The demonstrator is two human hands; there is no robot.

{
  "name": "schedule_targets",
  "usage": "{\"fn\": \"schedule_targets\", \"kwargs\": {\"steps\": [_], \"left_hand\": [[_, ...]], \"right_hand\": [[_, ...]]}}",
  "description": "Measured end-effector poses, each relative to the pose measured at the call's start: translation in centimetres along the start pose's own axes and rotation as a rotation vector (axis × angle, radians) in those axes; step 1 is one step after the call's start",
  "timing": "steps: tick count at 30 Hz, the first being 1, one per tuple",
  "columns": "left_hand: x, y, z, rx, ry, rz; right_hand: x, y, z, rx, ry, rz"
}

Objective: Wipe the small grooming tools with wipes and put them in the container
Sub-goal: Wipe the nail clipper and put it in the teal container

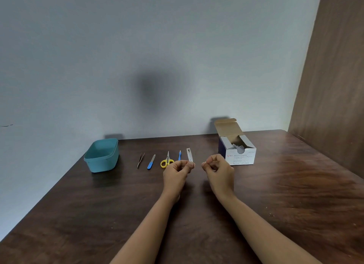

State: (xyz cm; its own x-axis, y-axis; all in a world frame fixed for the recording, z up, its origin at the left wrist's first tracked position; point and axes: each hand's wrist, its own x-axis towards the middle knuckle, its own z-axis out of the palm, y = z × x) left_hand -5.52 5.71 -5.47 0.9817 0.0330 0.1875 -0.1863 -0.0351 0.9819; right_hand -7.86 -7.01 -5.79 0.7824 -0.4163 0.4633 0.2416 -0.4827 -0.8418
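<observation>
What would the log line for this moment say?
left hand curled at nail clipper, grip unclear | right hand curled, nothing visible | container looks empty | swab box open

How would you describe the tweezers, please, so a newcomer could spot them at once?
Find the teal container at the left of the table. The row of tools beside it starts with the tweezers: thin bare metal, no coloured handle.
</observation>
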Motion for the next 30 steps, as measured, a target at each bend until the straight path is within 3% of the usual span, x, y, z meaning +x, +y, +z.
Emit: {"fn": "schedule_targets", "kwargs": {"steps": [7, 20, 25, 30], "left_hand": [[-0.4, 0.4, -0.1, 0.051, -0.027, 0.037], [-0.5, 0.5, -0.1, 0.222, -0.012, 0.096], [-0.3, 0.5, -0.2, 0.183, -0.003, 0.037], [0.0, 1.3, -0.8, 0.113, 0.043, -0.04]], "right_hand": [[-0.2, -0.2, 0.5, -0.005, -0.176, -0.074], [-0.6, -0.1, 0.6, -0.118, -0.2, -0.175], [-0.6, -0.1, 0.6, -0.084, -0.188, -0.132], [-0.1, 0.0, 0.4, 0.103, -0.107, 0.01]]}}
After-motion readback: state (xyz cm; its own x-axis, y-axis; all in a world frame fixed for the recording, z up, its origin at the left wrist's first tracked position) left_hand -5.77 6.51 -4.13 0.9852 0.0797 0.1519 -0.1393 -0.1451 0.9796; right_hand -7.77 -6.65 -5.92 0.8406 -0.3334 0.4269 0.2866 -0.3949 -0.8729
